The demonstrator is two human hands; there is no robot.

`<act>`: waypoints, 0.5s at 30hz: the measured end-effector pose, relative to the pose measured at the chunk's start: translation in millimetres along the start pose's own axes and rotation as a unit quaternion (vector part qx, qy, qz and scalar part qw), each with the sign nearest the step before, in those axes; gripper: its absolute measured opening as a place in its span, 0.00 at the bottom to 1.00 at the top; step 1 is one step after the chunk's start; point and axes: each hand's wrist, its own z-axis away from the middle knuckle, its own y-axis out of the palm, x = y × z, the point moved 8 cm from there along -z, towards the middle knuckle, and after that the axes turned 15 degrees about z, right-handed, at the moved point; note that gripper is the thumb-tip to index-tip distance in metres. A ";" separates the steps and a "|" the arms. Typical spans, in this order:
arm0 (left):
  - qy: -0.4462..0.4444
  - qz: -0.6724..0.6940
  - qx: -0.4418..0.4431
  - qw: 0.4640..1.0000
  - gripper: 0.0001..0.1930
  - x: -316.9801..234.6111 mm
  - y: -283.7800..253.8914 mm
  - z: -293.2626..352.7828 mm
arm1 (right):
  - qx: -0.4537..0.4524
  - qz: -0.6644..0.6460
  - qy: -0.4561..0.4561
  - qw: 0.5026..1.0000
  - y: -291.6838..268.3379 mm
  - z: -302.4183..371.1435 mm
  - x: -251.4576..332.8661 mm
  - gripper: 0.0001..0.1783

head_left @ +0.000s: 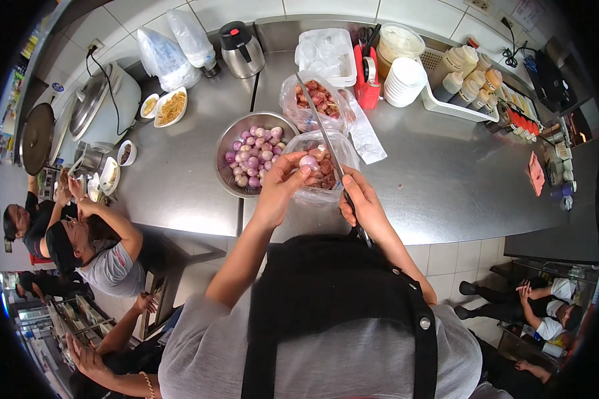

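Observation:
Between the thumb and fingers of my left hand (283, 183) is a peeled shallot (308, 161), pale purple. My right hand (365, 203) grips a long knife (321, 126), its blade pointing up and away to the left, past the shallot. Both hands are over a clear plastic bag (348, 147) with reddish-brown pieces, perhaps peelings, inside. Left of it, a metal bowl (222, 150) holds many peeled purple shallots. Just beyond lies another clear bag (288, 98) full of unpeeled red shallots (323, 100).
Along the back stand a steel jug (241, 53), a white container (326, 50), a red holder (367, 80) and stacked white tubs (404, 83). A basket (456, 106) of sauce bottles sits right. At left are small dishes (171, 108) and a large cooker (106, 93); people work nearby.

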 end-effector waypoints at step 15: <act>-0.012 0.002 -0.009 1.000 0.18 -0.1 3.8 3.5 | 0.012 0.001 -0.009 1.000 1.5 3.5 0.2 0.31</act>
